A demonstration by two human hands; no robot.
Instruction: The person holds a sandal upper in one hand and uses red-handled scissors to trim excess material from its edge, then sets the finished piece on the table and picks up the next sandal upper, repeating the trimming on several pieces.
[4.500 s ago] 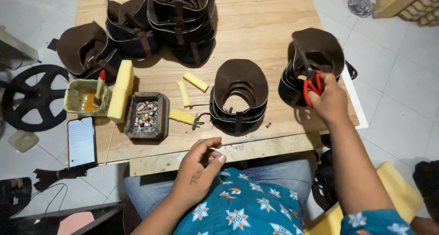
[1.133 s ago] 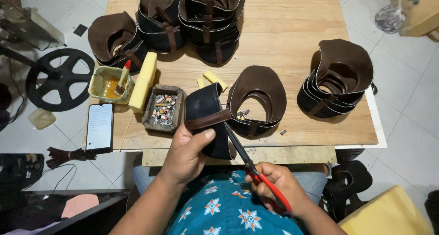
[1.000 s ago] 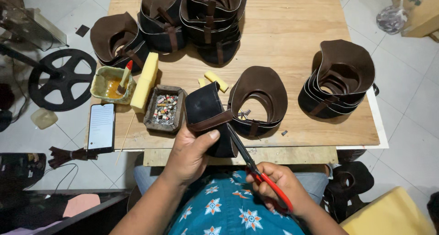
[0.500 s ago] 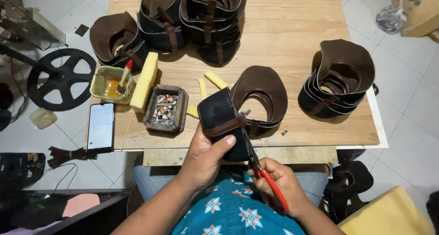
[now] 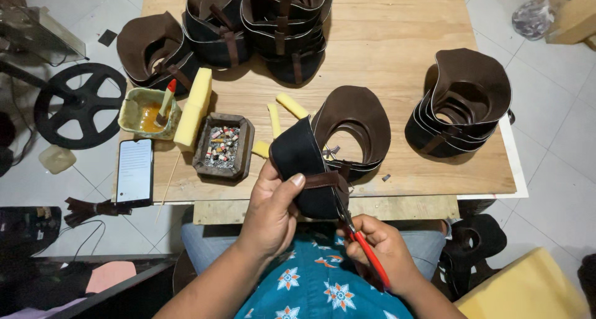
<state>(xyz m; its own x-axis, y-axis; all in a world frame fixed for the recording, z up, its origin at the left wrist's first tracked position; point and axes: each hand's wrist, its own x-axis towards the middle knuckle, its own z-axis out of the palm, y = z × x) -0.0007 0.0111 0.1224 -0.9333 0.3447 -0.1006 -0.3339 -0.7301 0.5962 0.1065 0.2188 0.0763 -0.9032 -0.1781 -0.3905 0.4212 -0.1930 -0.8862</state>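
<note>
Left hand (image 5: 273, 210) clamped, thumb over the strap, on curved dark brown leather piece (image 5: 302, 165) held above near edge of pale wooden table (image 5: 397, 52). Right hand (image 5: 380, 252) closed on red-handled scissors (image 5: 357, 235), blades at the piece's strap. Rectangular dark phone (image 5: 134, 170), pale screen lit, at table's left corner. Yellow sponge block (image 5: 194, 109) beside square brown tray (image 5: 223, 146).
</note>
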